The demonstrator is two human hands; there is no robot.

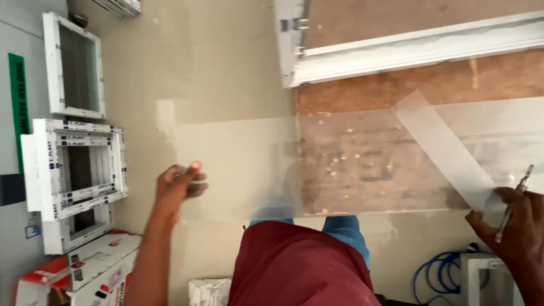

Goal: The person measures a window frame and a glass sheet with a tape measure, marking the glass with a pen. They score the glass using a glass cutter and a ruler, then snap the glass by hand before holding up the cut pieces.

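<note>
A large frosted translucent sheet lies across a worn wooden table and overhangs its left edge above the floor. My left hand pinches the sheet's overhanging left end. A narrow frosted strip lies diagonally over the sheet's right part. My right hand, at the lower right, holds a thin pen-like metal tool and touches the strip's lower end. My red shirt and blue trousers show below the table's near edge.
White window frames are stacked on the floor at the left, with a red and white cardboard box below them. A long white frame profile lies on the table's far side. A blue hose coil sits at the bottom right.
</note>
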